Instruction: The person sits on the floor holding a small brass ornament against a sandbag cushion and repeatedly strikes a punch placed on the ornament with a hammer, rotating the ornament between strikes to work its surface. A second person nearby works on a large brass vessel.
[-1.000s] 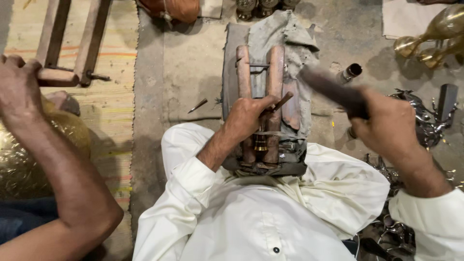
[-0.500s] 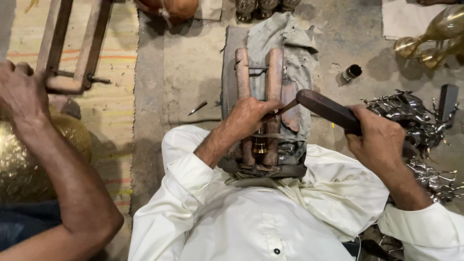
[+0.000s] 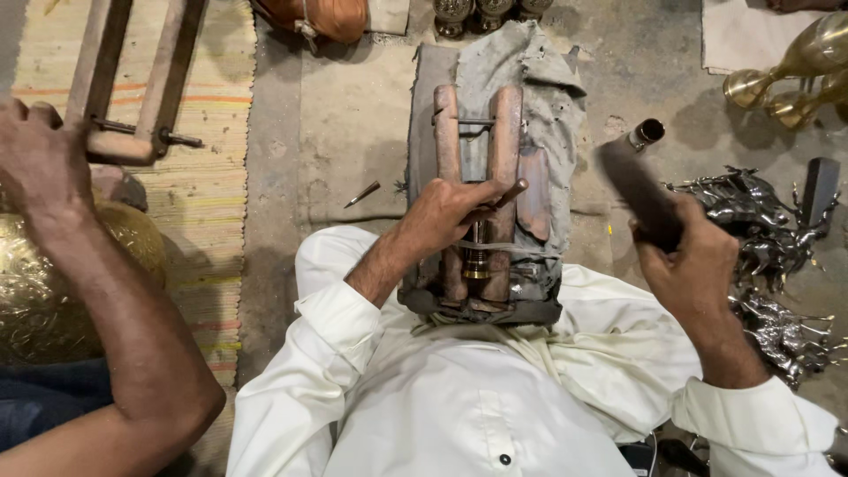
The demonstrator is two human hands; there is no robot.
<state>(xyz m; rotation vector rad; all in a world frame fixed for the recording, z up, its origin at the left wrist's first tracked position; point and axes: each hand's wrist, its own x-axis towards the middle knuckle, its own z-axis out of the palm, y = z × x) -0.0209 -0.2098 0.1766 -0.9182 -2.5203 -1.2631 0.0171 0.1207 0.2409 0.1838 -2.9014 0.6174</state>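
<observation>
Wooden clamp (image 3: 481,190) lies on grey cloth (image 3: 539,97) across the lap, stiff, likely heavy. Right hand (image 3: 693,265) fist-grips dark mallet (image 3: 638,187), raised, blurred. Left hand (image 3: 446,216) pinches thin metal punch (image 3: 505,194), rigid, held mid-shaft.

The floor (image 3: 353,132) is bare grey concrete, stained and dusty. A woven striped mat (image 3: 212,194) in yellow and orange covers its left side. Brass vessels (image 3: 795,71) stand at the upper right, near a pale cloth (image 3: 751,31). A heap of silvery metal figures (image 3: 760,256) lies at the right, and what may be a large embossed brass pot (image 3: 44,283) sits at the left. Light is even and soft.
</observation>
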